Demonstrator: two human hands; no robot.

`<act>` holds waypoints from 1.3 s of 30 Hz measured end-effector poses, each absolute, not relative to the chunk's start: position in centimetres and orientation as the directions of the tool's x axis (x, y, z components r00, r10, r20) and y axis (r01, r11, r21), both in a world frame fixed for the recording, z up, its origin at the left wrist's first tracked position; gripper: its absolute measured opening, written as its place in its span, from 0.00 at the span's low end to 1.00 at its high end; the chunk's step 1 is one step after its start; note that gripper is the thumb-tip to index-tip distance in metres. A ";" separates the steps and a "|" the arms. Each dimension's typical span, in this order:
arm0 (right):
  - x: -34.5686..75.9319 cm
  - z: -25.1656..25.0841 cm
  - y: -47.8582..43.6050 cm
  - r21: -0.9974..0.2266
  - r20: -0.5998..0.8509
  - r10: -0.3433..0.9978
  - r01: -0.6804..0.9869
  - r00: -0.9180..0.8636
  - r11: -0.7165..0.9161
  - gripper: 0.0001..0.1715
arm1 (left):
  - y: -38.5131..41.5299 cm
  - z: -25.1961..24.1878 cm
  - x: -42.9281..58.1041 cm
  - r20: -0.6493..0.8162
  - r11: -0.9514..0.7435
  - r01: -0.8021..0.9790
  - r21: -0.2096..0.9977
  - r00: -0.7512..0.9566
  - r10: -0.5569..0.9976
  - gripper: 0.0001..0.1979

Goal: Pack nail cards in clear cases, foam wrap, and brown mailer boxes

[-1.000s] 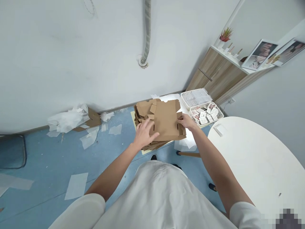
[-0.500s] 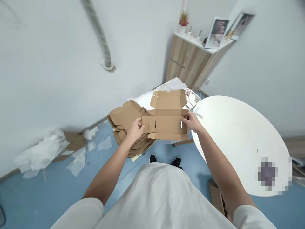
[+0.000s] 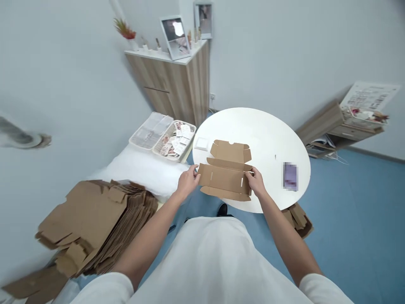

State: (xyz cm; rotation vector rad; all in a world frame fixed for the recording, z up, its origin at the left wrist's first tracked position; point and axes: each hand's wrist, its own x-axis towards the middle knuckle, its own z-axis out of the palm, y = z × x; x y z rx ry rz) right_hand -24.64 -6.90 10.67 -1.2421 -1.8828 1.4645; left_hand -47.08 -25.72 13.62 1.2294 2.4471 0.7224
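I hold a flat brown cardboard box blank over the near edge of a round white table. My left hand grips the blank's left side flap with closed fingers. My right hand pinches its right side flap. The blank lies unfolded, its lid panel pointing away from me. A tall stack of the same flat cardboard blanks sits low at my left.
Two white baskets, one with small packets, rest on a white-covered surface left of the table. A small white card and a blurred dark item lie on the table. A wooden cabinet stands behind. More cardboard lies under the table's right edge.
I have turned right from the cardboard stack toward the round table, carrying the blank in both hands; it now hangs over the table's near edge and the stack is at my left.
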 end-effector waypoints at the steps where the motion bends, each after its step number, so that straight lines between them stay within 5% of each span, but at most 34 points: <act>1: -23.3 10.2 -5.9 -0.932 -0.207 0.854 0.362 -0.477 -0.024 0.18 | -24.1 13.2 -46.3 -0.060 0.502 0.662 0.557 -0.571 0.819 0.20; 10: -17.0 5.2 -0.1 -0.942 -0.293 0.814 0.299 -0.502 -0.155 0.23 | -15.7 9.7 -42.8 -0.175 0.524 0.673 0.522 -0.517 0.838 0.19; 18: -16.7 2.3 0.9 -0.848 -0.367 0.898 0.485 -0.244 -0.214 0.20 | -13.5 7.4 -42.1 -0.199 0.520 0.745 0.419 -0.483 0.853 0.21; 22: -17.0 2.4 1.1 -0.804 -0.379 0.906 0.551 -0.187 -0.222 0.20 | -14.1 7.0 -41.1 -0.119 0.309 0.909 0.281 -0.286 0.951 0.28; 27: -16.6 3.2 1.2 -0.752 -0.390 0.905 0.625 -0.168 -0.208 0.28 | -15.3 5.4 -40.2 -0.202 -0.063 0.951 0.303 0.128 0.971 0.30; 39: -17.3 5.0 1.7 -0.709 -0.411 0.900 0.671 -0.147 -0.215 0.28 | -14.6 3.5 -38.3 -0.114 -0.218 0.930 0.297 0.261 0.959 0.19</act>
